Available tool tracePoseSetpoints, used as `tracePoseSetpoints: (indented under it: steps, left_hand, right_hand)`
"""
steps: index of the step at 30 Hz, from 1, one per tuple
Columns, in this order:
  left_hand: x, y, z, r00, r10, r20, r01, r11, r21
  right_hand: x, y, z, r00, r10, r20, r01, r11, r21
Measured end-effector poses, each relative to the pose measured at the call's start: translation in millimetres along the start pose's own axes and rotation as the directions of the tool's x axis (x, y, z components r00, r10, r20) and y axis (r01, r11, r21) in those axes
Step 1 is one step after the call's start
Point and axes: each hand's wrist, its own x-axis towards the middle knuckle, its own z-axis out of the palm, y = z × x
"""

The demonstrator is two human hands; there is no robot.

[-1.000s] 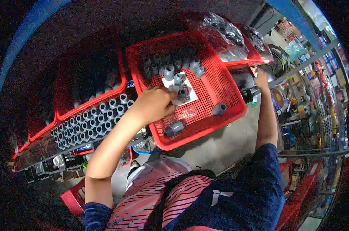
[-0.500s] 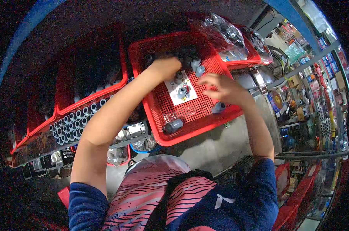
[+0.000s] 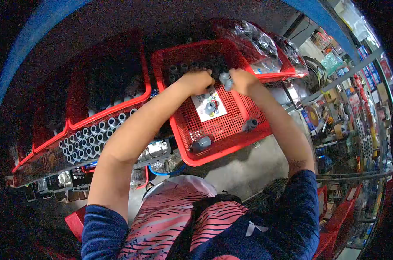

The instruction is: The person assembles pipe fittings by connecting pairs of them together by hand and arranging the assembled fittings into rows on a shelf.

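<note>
Big red trays (image 3: 109,111) stand in a row on the left, so dark inside that only a few gray bits show by the near edge. A red basket (image 3: 191,162) full of little holes is in the middle, and gray pipe pieces are inside it. On its far right is a red tray (image 3: 276,77) with shiny see-through bags (image 3: 266,52), and what the bags hold is hard to make out. Just on the near side of the left trays are rows of gray pipe ends (image 3: 88,141), and the left arm hides some of them. Lower down, a blue tub (image 3: 165,174) peeks out, partly hidden, with see-through stuff in it. The left hand (image 3: 198,82) is over the far part of the basket with its fingers curled, and I cannot tell if it holds something. The right hand (image 3: 244,81) is just beside it, fingers bent, touching a pale gray piece (image 3: 225,81); it is blurry, so I cannot tell if it grips it. Under the left hand lies a white card (image 3: 204,113) with one gray piece (image 3: 210,108) on it. More gray pieces (image 3: 184,68) crowd the dark far left, one lies near left (image 3: 201,143), and one lies near right (image 3: 250,125).
</note>
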Motion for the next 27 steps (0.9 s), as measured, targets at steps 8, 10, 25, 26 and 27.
tracePoseSetpoints:
  steps: [8, 10, 25, 26, 27]
  left_hand:
    - [-1.0, 5.4, -0.9, 0.995, 0.012, -0.102, 0.003, 0.989, 0.150]
    - [-0.4, 2.2, -1.3, 0.986, 0.094, -0.140, -0.073, 0.986, 0.147]
    - [-135.5, 82.4, -88.5, 0.714, -0.196, -0.672, 0.135, 0.981, -0.142]
    - [-153.5, 89.9, -80.8, 0.634, -0.234, -0.737, 0.113, 0.971, -0.211]
    - [-172.4, 98.0, -71.3, 0.539, -0.282, -0.794, 0.093, 0.957, -0.276]
  right_hand:
    - [-0.8, -5.2, -0.8, 0.997, -0.056, 0.062, 0.059, 0.997, -0.050]
    - [1.9, -5.3, -4.0, 0.993, -0.108, 0.045, 0.111, 0.992, -0.062]
    - [-217.4, -114.3, -74.9, 0.933, 0.358, -0.045, -0.243, 0.715, 0.655]
    - [-231.9, -118.7, -57.5, 0.953, 0.304, 0.013, -0.215, 0.642, 0.736]
    - [-243.5, -120.7, -38.5, 0.971, 0.231, 0.064, -0.187, 0.562, 0.806]
